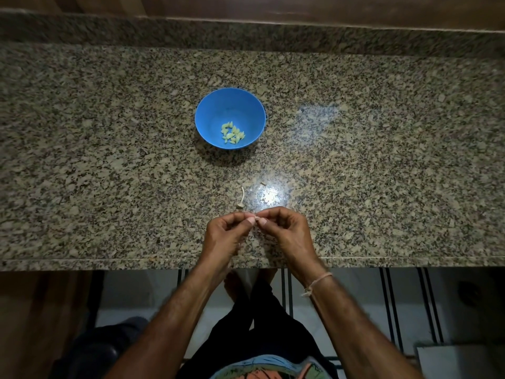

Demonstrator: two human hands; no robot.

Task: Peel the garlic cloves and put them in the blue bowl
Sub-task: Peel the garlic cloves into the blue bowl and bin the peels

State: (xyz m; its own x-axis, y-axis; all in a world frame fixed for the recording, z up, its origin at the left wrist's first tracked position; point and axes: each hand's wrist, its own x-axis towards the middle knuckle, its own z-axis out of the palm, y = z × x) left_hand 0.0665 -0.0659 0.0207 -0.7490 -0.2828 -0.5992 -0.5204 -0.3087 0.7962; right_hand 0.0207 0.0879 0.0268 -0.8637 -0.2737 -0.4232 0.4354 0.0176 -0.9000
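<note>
Two scraps between blue bowl and left hand, right hand pinching clove.

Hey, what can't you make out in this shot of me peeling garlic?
Head view: clove almost hidden, pinched between left hand and right hand; how far peeled is unclear.
Head view: cloves in bowl too small and clumped to count.
Head view: scraps on counter too small to tell stem from skin.

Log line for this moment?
left hand, right hand: pinching one garlic clove | blue bowl: peeled cloves inside | counter: stem scrap
</note>
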